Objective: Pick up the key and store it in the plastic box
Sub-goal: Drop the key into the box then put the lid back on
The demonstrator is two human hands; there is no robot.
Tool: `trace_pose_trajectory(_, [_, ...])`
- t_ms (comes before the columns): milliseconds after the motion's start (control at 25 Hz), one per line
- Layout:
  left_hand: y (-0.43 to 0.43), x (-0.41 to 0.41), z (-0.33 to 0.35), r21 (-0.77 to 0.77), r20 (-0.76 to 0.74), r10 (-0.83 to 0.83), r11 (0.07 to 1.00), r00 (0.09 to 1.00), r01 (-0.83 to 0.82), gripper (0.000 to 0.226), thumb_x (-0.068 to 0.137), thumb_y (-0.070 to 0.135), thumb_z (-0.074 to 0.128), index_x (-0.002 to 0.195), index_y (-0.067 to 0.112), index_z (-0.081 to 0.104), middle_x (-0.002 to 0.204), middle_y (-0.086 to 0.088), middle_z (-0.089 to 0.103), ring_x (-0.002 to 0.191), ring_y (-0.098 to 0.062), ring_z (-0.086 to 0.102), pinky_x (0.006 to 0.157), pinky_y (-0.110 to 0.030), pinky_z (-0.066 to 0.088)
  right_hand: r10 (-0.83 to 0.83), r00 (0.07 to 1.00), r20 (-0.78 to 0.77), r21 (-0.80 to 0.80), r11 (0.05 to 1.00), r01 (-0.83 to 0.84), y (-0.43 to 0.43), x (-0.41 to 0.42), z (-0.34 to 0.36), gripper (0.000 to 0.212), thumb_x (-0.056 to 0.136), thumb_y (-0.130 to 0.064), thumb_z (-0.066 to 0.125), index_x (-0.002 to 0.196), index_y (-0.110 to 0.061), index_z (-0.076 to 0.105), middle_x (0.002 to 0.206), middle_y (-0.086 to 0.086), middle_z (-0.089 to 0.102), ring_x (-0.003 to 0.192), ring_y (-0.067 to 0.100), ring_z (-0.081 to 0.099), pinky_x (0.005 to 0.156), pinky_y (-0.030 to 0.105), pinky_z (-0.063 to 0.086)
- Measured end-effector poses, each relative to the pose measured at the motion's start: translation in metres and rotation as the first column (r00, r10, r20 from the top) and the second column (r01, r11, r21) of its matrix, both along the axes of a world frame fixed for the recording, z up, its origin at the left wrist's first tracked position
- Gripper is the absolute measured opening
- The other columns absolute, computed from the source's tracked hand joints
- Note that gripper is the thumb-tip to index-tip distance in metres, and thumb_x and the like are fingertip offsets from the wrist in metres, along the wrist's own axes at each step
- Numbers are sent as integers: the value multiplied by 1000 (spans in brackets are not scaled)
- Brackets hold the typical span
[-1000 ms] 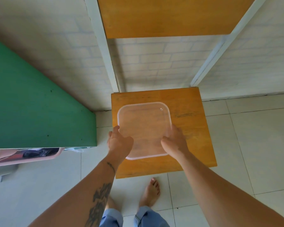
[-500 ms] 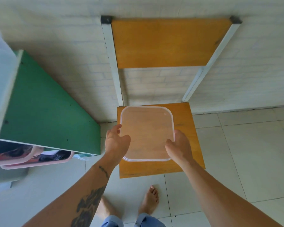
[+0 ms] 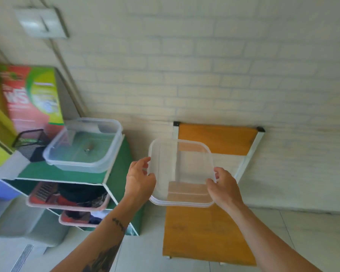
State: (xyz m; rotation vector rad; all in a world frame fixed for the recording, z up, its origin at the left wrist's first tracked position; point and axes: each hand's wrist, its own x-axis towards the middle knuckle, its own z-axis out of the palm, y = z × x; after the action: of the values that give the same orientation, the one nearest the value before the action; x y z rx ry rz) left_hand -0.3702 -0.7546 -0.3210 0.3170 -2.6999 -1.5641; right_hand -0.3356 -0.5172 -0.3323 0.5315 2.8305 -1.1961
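Note:
A clear plastic lid [image 3: 182, 169] is held in the air above the wooden chair [image 3: 204, 232]. My left hand [image 3: 139, 177] grips its left edge and my right hand [image 3: 224, 185] grips its right edge. To the left, an open clear plastic box [image 3: 82, 160] stands on top of the green shelf unit [image 3: 67, 171]. A small metal key [image 3: 88, 149] lies on the bottom of the box.
A black mesh pen holder [image 3: 30, 146] and a red-green carton [image 3: 32, 99] stand behind the box. Pink trays [image 3: 67, 205] with clutter fill the shelves below. A brick-pattern wall is behind. A tiled floor lies below.
Both hands have lifted the lid off the chair seat and carried it up. The view has swung left and up, so the box on the green shelf has come into sight.

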Motion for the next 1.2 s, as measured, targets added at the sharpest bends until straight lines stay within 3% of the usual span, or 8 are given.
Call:
trace_pose_trajectory(80, [-13,-4,24,-4,-94,38,999,995,-38,53,84,8,54,134,25,55,110,5,53,90,-12,59,75,-26,49,19,999,-46,-12,1000,-19,-16,-14,23,48,90,-27,52,136,-16,50,133,5,57,116,24,57,95,44,50])
trace_pose_trajectory(240, [-56,-20,63,40,-215,135,991,967,-130,48,85,4,53,130,18,59,118,2,57,93,-14,58,83,-24,46,64,983,-170,-22,997,-69,-59,-44,62,12,86,-25,55,97,-29,56,105,-2,65,86,15,59,73,38,51])
trace_pose_trajectory(360, [-101,-35,82,56,-250,197,980,948,-189,43,86,8,53,128,18,60,120,-1,61,96,-16,60,84,-27,47,98,978,-183,-18,995,-103,-103,-66,79,26,87,-25,53,110,-15,61,112,7,66,96,23,62,82,40,53])
trace_pose_trajectory(520, [-175,-56,92,67,-198,199,980,960,-189,48,84,8,51,130,19,60,116,-7,66,99,-22,63,82,-35,55,143,984,-105,-3,990,-144,-176,-91,94,57,89,-23,50,143,-8,43,135,12,55,118,28,54,85,32,43])
trace_pose_trajectory(680, [-245,-85,87,14,-155,137,991,978,-137,53,83,7,52,134,18,58,112,-5,68,86,-17,62,52,-12,42,137,989,-63,-48,989,-140,-247,-109,96,34,79,-18,49,111,-9,57,103,7,60,87,22,57,61,29,41])
trace_pose_trajectory(960, [-310,-118,62,-103,-45,12,995,999,-17,59,79,6,55,137,13,54,131,-10,61,114,-30,59,96,-43,52,86,996,34,-18,996,-86,-322,-133,88,19,71,-18,50,86,-12,61,85,8,65,74,23,62,57,33,49])
trace_pose_trajectory(1080, [-321,-127,49,-116,-1,-31,993,1000,31,61,79,5,55,139,13,51,139,-9,55,119,-29,56,94,-36,50,85,993,86,8,996,-86,-335,-136,75,26,71,-20,50,91,-12,66,87,11,70,78,27,68,72,45,60])
trace_pose_trajectory(1200, [-323,-131,39,-109,41,-60,992,997,64,62,80,3,55,141,13,50,141,-10,52,119,-30,56,85,-34,54,87,990,114,30,995,-91,-338,-139,65,32,69,-22,49,93,-9,68,87,12,71,79,29,69,68,43,59])
